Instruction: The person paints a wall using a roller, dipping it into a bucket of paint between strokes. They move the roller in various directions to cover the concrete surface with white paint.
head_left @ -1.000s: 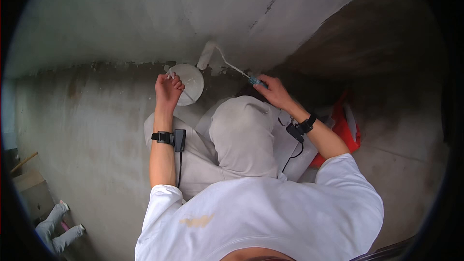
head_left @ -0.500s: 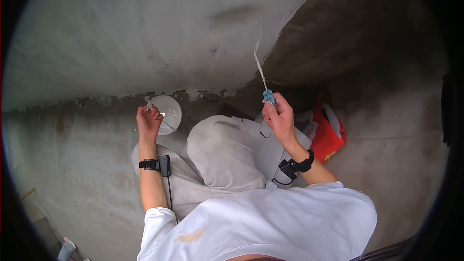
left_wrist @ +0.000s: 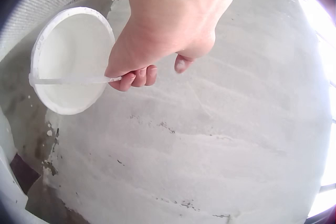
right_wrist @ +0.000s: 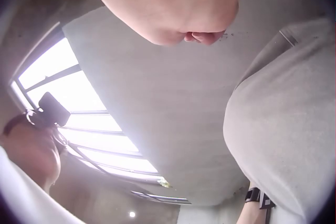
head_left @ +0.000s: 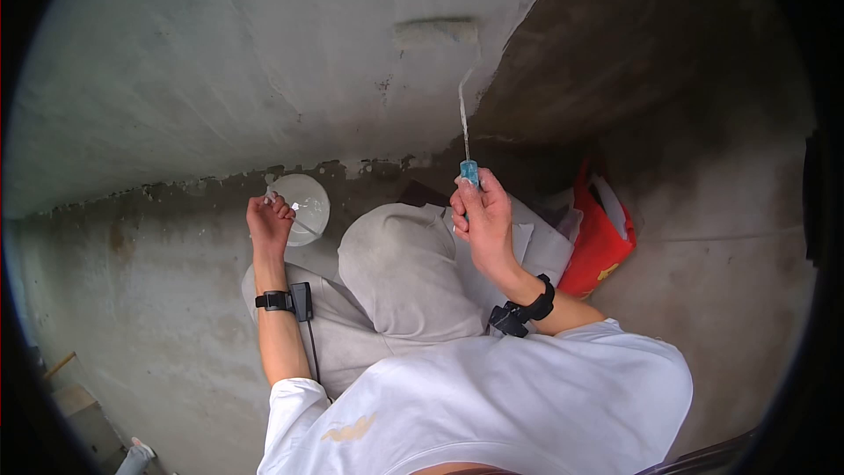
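Note:
My right hand [head_left: 486, 220] grips the blue handle [head_left: 469, 172] of a paint roller, thumb along it. The white-coated metal rod runs up to the roller sleeve [head_left: 437, 32], which lies sideways against the grey-white wall [head_left: 264, 70]. My left hand [head_left: 271, 222] holds the bail of a white bucket [head_left: 326, 195], fingers curled round it. In the left wrist view the bail [left_wrist: 73, 81] spans the bucket mouth, with whitish paint inside. The right wrist view shows the back of my right hand [right_wrist: 173, 8], with the roller hidden.
Bent knees in light trousers [head_left: 396, 273] are between my arms. A red bag [head_left: 598, 251] stands on the floor at right. A dark, uncoated wall surface [head_left: 633, 62] adjoins the pale one. Bright windows [right_wrist: 89, 106] appear in the right wrist view.
The roller has gone from beside the bucket up onto the wall and to the right, its rod swinging upright. Since half a second ago, my right hand has shifted slightly left. The left hand keeps its hold.

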A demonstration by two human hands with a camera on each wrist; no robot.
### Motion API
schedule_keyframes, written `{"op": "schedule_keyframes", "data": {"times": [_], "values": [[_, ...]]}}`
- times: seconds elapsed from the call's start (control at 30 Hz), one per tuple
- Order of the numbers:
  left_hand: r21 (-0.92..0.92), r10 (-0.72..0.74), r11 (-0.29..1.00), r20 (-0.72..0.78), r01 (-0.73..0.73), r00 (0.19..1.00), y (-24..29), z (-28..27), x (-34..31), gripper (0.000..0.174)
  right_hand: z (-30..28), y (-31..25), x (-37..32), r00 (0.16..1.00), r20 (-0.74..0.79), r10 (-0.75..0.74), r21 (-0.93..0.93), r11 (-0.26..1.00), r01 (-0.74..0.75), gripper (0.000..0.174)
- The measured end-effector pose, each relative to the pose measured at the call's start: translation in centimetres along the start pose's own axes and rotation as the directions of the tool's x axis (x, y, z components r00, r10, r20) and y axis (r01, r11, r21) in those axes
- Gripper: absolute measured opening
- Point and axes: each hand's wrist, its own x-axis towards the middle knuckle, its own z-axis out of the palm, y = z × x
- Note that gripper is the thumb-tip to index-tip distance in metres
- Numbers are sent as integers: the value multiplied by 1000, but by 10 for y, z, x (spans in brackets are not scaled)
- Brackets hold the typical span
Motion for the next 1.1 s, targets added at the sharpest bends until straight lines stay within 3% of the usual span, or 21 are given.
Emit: {"op": "schedule_keyframes", "data": {"times": [0.37, 0.6, 0.77, 1.1], "values": [[-20, -6, 1000, 20, 6, 1000, 1, -4, 1, 17, 6, 18, -10, 979, -4, 204, 218, 956, -198, 12], [-6, 0, 1000, -12, 0, 1000, 0, -4, 2, 18, 14, 10, -17, 987, 23, 162, 244, 956, -163, 11], [-10, -5, 1000, 18, 5, 1000, 0, -7, 1, 18, 23, -5, -16, 999, 51, 14, 218, 976, -25, 10], [-3, 11, 1000, -13, -11, 1000, 1, -4, -1, 16, 20, -4, -11, 978, 100, 183, 263, 943, -204, 13]]}}
